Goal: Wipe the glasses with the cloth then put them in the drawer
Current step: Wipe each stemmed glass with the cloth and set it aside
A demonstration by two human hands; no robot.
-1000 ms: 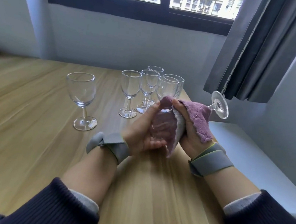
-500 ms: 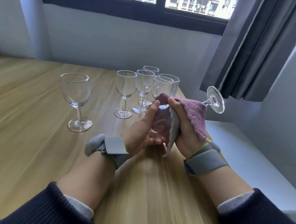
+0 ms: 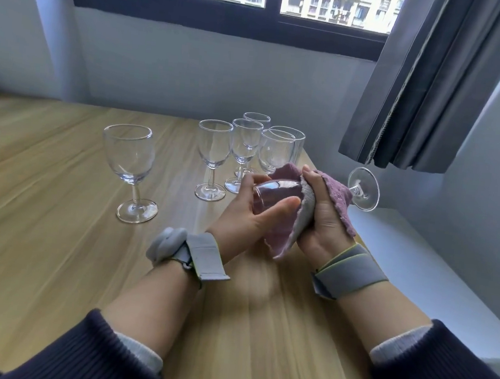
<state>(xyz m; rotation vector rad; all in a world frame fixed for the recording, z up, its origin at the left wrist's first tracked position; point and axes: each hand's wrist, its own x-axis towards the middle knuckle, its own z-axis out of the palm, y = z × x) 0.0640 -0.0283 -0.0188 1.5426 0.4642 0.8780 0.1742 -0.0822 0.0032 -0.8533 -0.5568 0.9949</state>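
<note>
- While your left hand (image 3: 249, 216) curls its fingers (image 3: 280, 206) round the sideways wine glass (image 3: 276, 193) above the desk (image 3: 55, 231), your right hand (image 3: 321, 223) grips the purple cloth (image 3: 338, 191) against it.
- You are mid-wipe; five glasses (image 3: 246, 149) wait at the far side.
- Next, likely turn the bowl; no drawer shows.

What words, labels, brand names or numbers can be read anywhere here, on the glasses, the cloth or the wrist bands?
None can be read.
The held wine glass and the glasses standing on the table: plain clear glass, no print.
The purple cloth: no tag or lettering shows.
The grey wrist bands: no visible marking.
The buildings through the window: too far and blurred to show any sign.
</note>
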